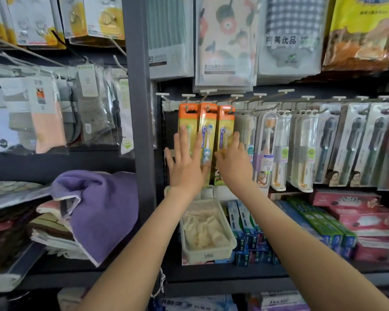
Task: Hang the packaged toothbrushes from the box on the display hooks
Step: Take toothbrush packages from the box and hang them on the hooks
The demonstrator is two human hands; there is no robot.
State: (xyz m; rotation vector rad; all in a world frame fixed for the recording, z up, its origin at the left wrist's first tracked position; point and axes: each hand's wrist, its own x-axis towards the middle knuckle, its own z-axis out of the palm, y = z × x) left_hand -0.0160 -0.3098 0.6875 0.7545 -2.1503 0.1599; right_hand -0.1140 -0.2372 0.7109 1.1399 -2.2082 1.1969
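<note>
Toothbrush packs [206, 122]: three orange ones hang side by side on the display hooks [208, 93] (the middle pack shows a blue brush).
Left hand [185, 162]: fingers spread wide, flat against the left and middle packs.
Right hand [234, 162]: fingers nearly straight, resting on the right pack, gripping nothing.
Clear-cased toothbrushes [279, 149]: just right of the packs.
Cream basket [209, 254]: below the packs.
Purple towel [103, 207]: lower left of the packs.

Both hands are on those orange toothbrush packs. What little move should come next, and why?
Likely draw both hands back off the display. The three orange packs already hang on their hooks. The left hand lies flat on the left pack and the right hand rests on the right pack. Neither holds a new pack to hang.
</note>
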